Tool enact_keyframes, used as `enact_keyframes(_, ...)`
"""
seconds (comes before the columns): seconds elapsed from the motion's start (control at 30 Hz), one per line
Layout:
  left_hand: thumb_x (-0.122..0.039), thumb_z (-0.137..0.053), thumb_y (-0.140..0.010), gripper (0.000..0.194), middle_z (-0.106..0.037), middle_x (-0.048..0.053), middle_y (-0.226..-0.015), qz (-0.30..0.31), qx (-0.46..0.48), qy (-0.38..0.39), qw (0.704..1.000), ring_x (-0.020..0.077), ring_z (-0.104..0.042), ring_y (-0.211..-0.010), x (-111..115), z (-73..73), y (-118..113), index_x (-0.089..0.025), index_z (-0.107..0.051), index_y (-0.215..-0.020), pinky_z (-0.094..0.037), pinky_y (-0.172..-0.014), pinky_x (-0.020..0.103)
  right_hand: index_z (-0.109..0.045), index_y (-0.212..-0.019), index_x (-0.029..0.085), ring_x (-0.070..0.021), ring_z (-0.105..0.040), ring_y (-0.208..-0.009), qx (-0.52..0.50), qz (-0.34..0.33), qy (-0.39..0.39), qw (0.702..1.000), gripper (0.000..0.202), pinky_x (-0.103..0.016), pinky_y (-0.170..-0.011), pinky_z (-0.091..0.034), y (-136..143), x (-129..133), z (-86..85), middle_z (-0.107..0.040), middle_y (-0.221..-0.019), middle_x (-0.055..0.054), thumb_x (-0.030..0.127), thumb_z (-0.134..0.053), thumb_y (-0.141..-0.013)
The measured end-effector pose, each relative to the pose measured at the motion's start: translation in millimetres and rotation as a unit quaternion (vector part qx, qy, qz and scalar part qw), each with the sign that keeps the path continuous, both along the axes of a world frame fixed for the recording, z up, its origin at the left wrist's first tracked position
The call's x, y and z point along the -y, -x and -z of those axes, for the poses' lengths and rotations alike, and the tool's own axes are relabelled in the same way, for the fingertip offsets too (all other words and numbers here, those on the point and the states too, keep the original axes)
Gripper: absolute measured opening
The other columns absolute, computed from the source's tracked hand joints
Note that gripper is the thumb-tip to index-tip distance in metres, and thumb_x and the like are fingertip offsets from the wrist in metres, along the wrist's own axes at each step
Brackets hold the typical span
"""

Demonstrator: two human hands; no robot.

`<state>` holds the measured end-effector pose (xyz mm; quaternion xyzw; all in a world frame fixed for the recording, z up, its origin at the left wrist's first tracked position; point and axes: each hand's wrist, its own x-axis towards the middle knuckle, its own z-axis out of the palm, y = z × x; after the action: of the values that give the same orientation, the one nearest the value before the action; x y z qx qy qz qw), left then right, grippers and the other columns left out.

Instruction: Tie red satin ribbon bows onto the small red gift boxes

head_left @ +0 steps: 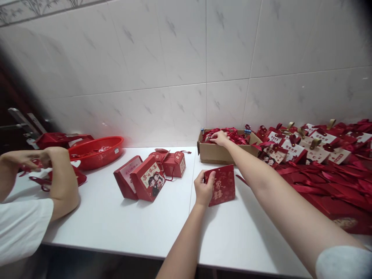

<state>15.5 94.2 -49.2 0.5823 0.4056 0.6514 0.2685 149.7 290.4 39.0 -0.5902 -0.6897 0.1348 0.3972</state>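
Note:
My left hand grips the left edge of a red gift box printed with gold characters, its thumb across the front. The gift box is held upright just above the white table. My right hand is inside a cardboard box filled with dark red ribbons. Its fingers are curled down onto the ribbons, their tips partly hidden among them. A dark red strip shows beside the gift box, partly behind my right forearm.
Finished-looking red boxes with ribbons crowd the right side. Several red boxes stand left of centre on the white table. At far left, a co-worker's hands handle something red near a red basin. A tiled wall stands behind.

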Motion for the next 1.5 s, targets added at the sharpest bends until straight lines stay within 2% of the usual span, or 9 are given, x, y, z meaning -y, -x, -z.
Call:
enact_keyframes(0.17,-0.042,-0.057,-0.080,0.029,-0.044,-0.005,-0.057,0.005,-0.001,0.002,1.000,0.0093,-0.041,-0.057,1,-0.3,1,-0.016,-0.053,-0.066,-0.035,-0.056,0.021,-0.060,-0.096,0.016,-0.0161,-0.059,-0.089,-0.274,0.053,-0.172,0.945,0.030,-0.031,-0.080,-0.045,-28,29,-21.9,-0.064,-0.093,-0.007,0.042,-0.055,-0.081)
enact_keyframes(0.3,-0.039,-0.058,-0.080,0.025,-0.052,-0.002,-0.061,0.006,-0.014,-0.006,1.000,0.0106,-0.048,-0.060,2,-3.8,1,-0.016,-0.057,-0.071,-0.039,-0.058,0.022,-0.057,-0.088,0.022,-0.0098,-0.059,-0.065,-0.475,-0.054,-0.202,0.855,0.030,-0.022,-0.062,-0.047,-71,95,-14.8,-0.061,-0.074,0.003,0.042,-0.069,-0.070)
enact_keyframes(0.37,-0.037,-0.058,-0.080,0.022,-0.062,0.001,-0.074,0.020,-0.017,-0.016,1.000,0.0129,-0.056,-0.069,4,-5.9,-1,-0.016,-0.062,-0.084,-0.043,-0.065,0.023,-0.060,-0.084,0.023,-0.0090,-0.057,-0.061,-0.471,-0.118,-0.195,0.852,0.027,-0.019,-0.056,-0.044,-86,139,2.8,-0.060,-0.068,0.004,0.039,-0.074,-0.067)
enact_keyframes(0.43,-0.035,-0.058,-0.081,0.023,-0.066,0.005,-0.087,0.040,-0.030,-0.035,0.998,0.0149,-0.060,-0.078,7,-7.5,-4,-0.017,-0.063,-0.095,-0.046,-0.070,0.024,-0.063,-0.083,0.025,-0.0099,-0.058,-0.063,-0.412,-0.156,-0.195,0.876,0.020,-0.021,-0.058,-0.046,-92,182,25.1,-0.060,-0.069,0.003,0.032,-0.075,-0.068)
enact_keyframes(0.57,-0.031,-0.058,-0.082,0.016,-0.066,0.003,-0.073,0.058,-0.111,-0.098,0.987,0.0135,-0.060,-0.066,12,-8.7,-12,-0.017,-0.066,-0.082,-0.047,-0.063,0.024,-0.069,-0.075,0.027,-0.0156,-0.056,-0.077,-0.248,-0.206,-0.247,0.914,0.002,-0.031,-0.070,-0.047,-84,233,62.7,-0.056,-0.079,-0.002,0.028,-0.070,-0.074)
enact_keyframes(0.77,-0.018,-0.064,-0.078,0.016,-0.072,0.005,-0.084,0.100,-0.207,-0.257,0.939,0.0155,-0.066,-0.076,16,-9.3,-19,-0.022,-0.069,-0.093,-0.052,-0.068,0.027,-0.074,-0.073,0.031,-0.0266,-0.042,-0.119,-0.068,-0.167,-0.298,0.937,0.008,-0.042,-0.093,-0.038,-79,242,79.9,-0.045,-0.127,-0.004,0.028,-0.067,-0.077)
enact_keyframes(1.07,-0.006,-0.053,-0.080,0.035,-0.066,0.008,-0.113,0.147,-0.229,-0.314,0.910,0.0186,-0.064,-0.098,20,-17.2,-13,-0.025,-0.067,-0.105,-0.055,-0.080,0.030,-0.074,-0.077,0.033,-0.0238,-0.046,-0.110,-0.042,-0.177,-0.309,0.933,0.011,-0.042,-0.091,-0.039,-81,243,81.7,-0.049,-0.116,-0.004,0.028,-0.065,-0.079)
enact_keyframes(1.27,-0.012,-0.055,-0.078,0.025,-0.068,0.009,-0.104,0.154,-0.262,-0.271,0.913,0.0195,-0.065,-0.092,34,-25.9,-13,-0.022,-0.070,-0.095,-0.055,-0.079,0.034,-0.074,-0.075,0.030,-0.0247,-0.047,-0.113,-0.075,-0.207,-0.267,0.938,0.010,-0.043,-0.093,-0.040,-77,242,80.9,-0.050,-0.119,-0.005,0.030,-0.065,-0.079)
enact_keyframes(1.5,-0.024,-0.064,-0.076,0.007,-0.068,0.009,-0.096,0.199,-0.237,-0.168,0.936,0.0203,-0.064,-0.089,38,-28.6,-15,-0.020,-0.070,-0.076,-0.052,-0.077,0.033,-0.073,-0.074,0.043,-0.0238,-0.046,-0.104,-0.008,-0.160,-0.377,0.912,0.014,-0.045,-0.093,-0.039,-72,250,76.6,-0.053,-0.105,-0.002,0.031,-0.065,-0.078)
